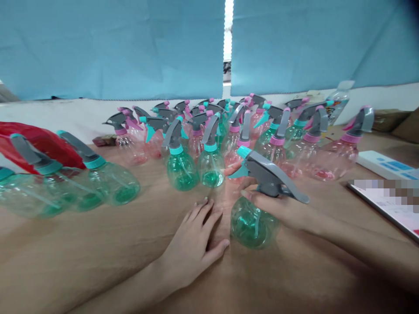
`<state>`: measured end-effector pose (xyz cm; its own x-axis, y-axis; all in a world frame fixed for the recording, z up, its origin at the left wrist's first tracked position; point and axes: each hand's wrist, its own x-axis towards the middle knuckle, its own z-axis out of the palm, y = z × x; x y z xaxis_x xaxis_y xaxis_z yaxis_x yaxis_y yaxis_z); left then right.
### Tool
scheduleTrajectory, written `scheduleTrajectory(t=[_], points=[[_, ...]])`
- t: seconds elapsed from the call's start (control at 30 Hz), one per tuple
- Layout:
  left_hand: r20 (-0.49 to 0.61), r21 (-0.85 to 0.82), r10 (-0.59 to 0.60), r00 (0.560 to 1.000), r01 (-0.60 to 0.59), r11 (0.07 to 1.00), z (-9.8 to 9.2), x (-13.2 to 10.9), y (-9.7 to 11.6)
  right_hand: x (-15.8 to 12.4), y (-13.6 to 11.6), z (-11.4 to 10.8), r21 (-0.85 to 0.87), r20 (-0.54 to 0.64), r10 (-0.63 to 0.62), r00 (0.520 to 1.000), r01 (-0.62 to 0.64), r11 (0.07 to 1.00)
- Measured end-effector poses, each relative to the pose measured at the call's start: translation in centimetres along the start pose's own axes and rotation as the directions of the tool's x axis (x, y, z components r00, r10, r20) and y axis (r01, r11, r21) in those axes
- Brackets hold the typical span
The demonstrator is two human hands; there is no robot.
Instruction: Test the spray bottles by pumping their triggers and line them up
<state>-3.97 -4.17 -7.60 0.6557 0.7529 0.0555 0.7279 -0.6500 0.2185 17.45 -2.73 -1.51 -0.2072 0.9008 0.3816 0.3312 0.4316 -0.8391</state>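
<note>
My right hand (265, 198) is closed around the neck of a green spray bottle (252, 226) with a grey and turquoise trigger head, whose nozzle points to the left. Flat on the wooden table (144, 257) to the left of that bottle lies my left hand (193, 235), fingers spread, holding nothing. Just beyond the hands stand two more green spray bottles, a left one (182, 172) and a right one (211, 168), both upright. Fingers of my right hand are partly hidden behind the held bottle's trigger.
Several pink and green spray bottles (134, 148) crowd the back. More green ones (114, 183) stand at left, near a red plastic bag (49, 148). At right are a phone-like device (386, 209), a white box (382, 163) and a clear bottle (338, 102). Blue cloth (114, 48) hangs behind.
</note>
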Motion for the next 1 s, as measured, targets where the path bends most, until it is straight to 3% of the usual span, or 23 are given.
scheduleTrajectory(t=[0.33,1.0], points=[[0.046,0.018,-0.023,0.999,0.022,1.0,-0.14,0.09,0.12,0.11,-0.01,0.09,0.028,0.022,0.003,1.0,-0.004,1.0],[0.028,0.008,-0.006,1.0,0.006,1.0,-0.3,0.24,0.16,0.07,-0.05,-0.07,0.01,0.029,-0.019,0.999,0.018,1.0]])
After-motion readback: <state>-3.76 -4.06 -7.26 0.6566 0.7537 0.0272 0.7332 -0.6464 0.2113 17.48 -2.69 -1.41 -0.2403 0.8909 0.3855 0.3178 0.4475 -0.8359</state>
